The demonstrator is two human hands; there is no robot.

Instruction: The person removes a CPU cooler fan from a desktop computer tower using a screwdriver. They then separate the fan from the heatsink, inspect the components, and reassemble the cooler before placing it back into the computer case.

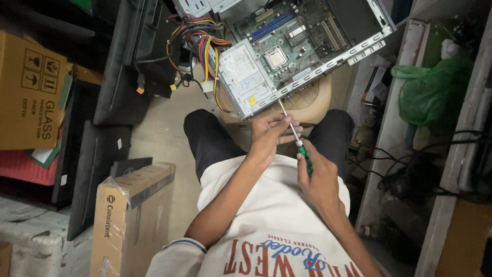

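Person, seated, seen from above.

Upper garment: cream-white short-sleeved cotton T-shirt (277, 215), loose fit. Left sleeve hem (184, 245) trimmed with a narrow blue band. Chest carries large rust-red block lettering beneath a line of blue script and a smaller line of blue capitals.

Lower garment: black trousers (210, 138), plain fabric, both knees visible, no seams or pockets discernible.

Forearms: bare from the elbow down; no watch, band or ring visible.

Left hand (271, 134): bare, ungloved.

Right hand (319, 179): bare, ungloved.

Footwear: hidden from view.
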